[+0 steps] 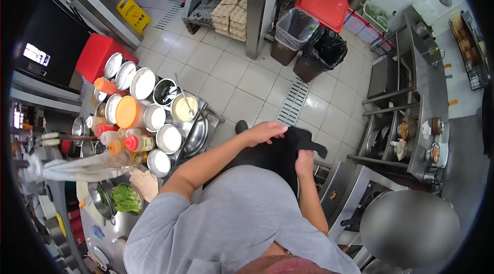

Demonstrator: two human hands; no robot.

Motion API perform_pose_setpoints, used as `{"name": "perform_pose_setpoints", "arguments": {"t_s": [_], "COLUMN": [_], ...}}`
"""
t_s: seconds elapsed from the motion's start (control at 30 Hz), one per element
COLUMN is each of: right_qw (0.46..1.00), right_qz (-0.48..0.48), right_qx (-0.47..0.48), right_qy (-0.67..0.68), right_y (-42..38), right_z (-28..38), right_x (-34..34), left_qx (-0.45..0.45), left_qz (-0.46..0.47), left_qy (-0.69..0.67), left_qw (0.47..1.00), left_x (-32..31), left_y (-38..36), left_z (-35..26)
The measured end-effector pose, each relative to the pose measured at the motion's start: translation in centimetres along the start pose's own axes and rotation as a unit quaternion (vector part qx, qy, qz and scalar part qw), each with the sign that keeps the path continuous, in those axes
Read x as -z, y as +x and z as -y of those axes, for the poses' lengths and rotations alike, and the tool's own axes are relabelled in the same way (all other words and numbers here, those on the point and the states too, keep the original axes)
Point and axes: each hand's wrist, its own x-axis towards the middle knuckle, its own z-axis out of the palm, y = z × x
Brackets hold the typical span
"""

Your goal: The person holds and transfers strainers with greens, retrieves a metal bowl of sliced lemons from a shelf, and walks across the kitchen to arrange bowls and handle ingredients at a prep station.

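A dark, apron-like black cloth (278, 151) is gathered in front of the person's waist, just below the hem of the grey T-shirt (244, 197). The right hand (304, 162) sits at the cloth's right side, its fingers seemingly closed on a fold; that hold would explain why a loose strip (316, 147) stands out above the wrist instead of hanging. The left hand (261, 133) is across the upper edge with bent fingers. Whether they pinch the fabric or only rest against it I cannot tell, as black overlaps black there. With a hand at each side, the cloth is kept bunched near the body, over the tiled floor (221, 75) and close to the drain grate (294, 101).

To the left, white tubs (168, 138) and red-capped squeeze bottles (139, 143) stand packed together, probably so that many fit within one reach. A spoon (183, 88) leans in the cream-filled tub (182, 109), its handle up, which leaves it easy to grasp. Nearer the person, a bowl of leafy greens (126, 199) sits on the steel bench (119, 230), apart from the sauces.
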Motion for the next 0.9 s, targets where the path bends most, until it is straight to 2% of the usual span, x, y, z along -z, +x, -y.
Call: {"name": "perform_pose_setpoints", "arguments": {"t_s": [0.03,0.07,0.13,0.17,0.2,0.23,0.27,0.3,0.33,0.4,0.43,0.5,0.53,0.57,0.6,0.67,0.7,0.73,0.8,0.83,0.9], "right_qw": [0.983,0.931,0.895,0.797,0.813,0.828,0.842,0.873,0.922,0.943,0.941,0.931,0.924,0.916,0.905,0.883,0.915,0.916,0.930,0.930,0.904], "right_qz": [0.007,0.012,0.063,0.150,0.151,0.154,0.156,0.087,0.114,0.020,0.015,0.068,0.095,0.121,0.145,0.183,0.229,0.209,0.245,0.261,0.345], "right_qx": [-0.070,-0.135,-0.233,-0.221,-0.233,-0.235,-0.238,-0.222,-0.233,-0.231,-0.209,-0.272,-0.304,-0.335,-0.367,-0.421,-0.326,-0.281,-0.270,-0.255,-0.223], "right_qy": [0.171,0.338,0.375,0.542,0.513,0.486,0.458,0.425,0.287,0.237,0.267,0.232,0.209,0.185,0.156,0.103,-0.064,-0.197,-0.044,-0.044,-0.117], "right_y": [1.3,3.1,7.5,10.5,12.1,14.4,16.7,18.3,20.4,23.8,25.8,28.3,29.4,30.5,31.5,34.9,37.7,39.9,46.3,47.9,53.9], "right_z": [0.8,2.0,2.3,2.2,3.1,4.1,5.1,6.5,5.3,2.4,-3.3,-5.7,-6.3,-6.8,-7.3,-8.8,-11.3,-3.6,-5.3,2.4,3.5], "right_x": [0.5,0.7,-0.2,0.5,0.2,-0.4,-0.9,-1.7,-1.0,-2.2,-2.6,-4.3,-4.8,-5.3,-5.3,-5.6,-6.3,-7.4,-9.7,-10.5,-13.1], "left_qx": [-0.006,0.010,0.041,0.031,-0.001,-0.034,-0.061,-0.102,-0.138,-0.266,-0.304,-0.352,-0.445,-0.546,-0.505,-0.477,-0.474,-0.471,-0.461,-0.457,-0.448], "left_qz": [-0.004,0.039,0.125,0.083,0.064,0.037,0.006,0.003,0.003,-0.015,0.013,0.033,0.001,-0.010,0.018,0.050,0.052,0.053,0.032,0.015,-0.028], "left_qy": [-0.032,-0.063,-0.126,-0.109,0.054,0.223,0.383,0.450,0.513,0.500,0.477,0.407,0.399,0.414,0.405,0.425,0.436,0.448,0.465,0.470,0.473], "left_qw": [0.999,0.997,0.983,0.990,0.996,0.974,0.922,0.887,0.847,0.824,0.825,0.842,0.801,0.729,0.762,0.768,0.763,0.758,0.755,0.755,0.758], "left_x": [0.7,1.0,1.1,1.2,2.0,3.6,5.2,6.5,7.6,9.7,10.7,12.1,12.1,12.6,12.8,13.8,14.4,15.1,16.6,17.5,18.9], "left_y": [1.1,2.4,4.5,4.7,4.7,5.1,5.5,5.7,5.1,2.2,0.3,-4.9,-7.5,-9.9,-11.4,-12.6,-12.8,-13.1,-13.3,-13.8,-14.8], "left_z": [-1.0,-1.8,-4.4,-6.1,-8.1,-10.3,-12.0,-12.9,-14.2,-19.3,-23.2,-31.7,-35.4,-38.9,-41.7,-45.1,-46.3,-47.0,-48.3,-48.9,-49.6]}}
